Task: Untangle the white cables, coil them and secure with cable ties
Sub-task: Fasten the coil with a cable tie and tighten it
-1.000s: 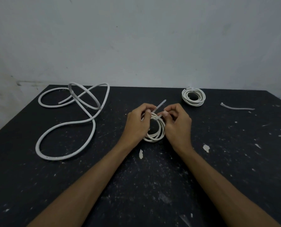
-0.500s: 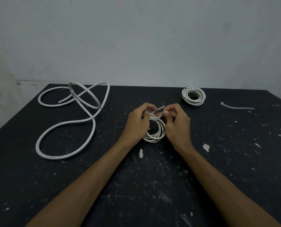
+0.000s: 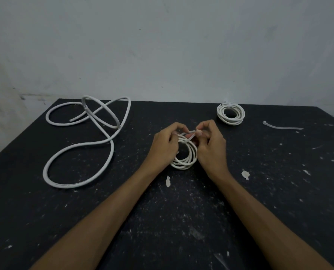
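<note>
1. From the head camera, a small coil of white cable [image 3: 185,155] lies flat on the black table [image 3: 181,221], about midway across it, and everything else sits around this coil.
2. The left hand [image 3: 165,147] curls round the coil's left edge, its fingertips pinching the near end of a cable tie [image 3: 188,134] at the coil's far rim.
3. The right hand [image 3: 210,148] is against the coil's right side, thumb and forefinger pinching the tie's other end.
4. Beyond the coil to the right lies a finished coil [image 3: 230,114] with a tie round it.
5. Further right of that lies a spare cable tie [image 3: 282,127].
6. Well to the left of the coil a long loose cable [image 3: 80,151] sprawls in open loops.
</note>
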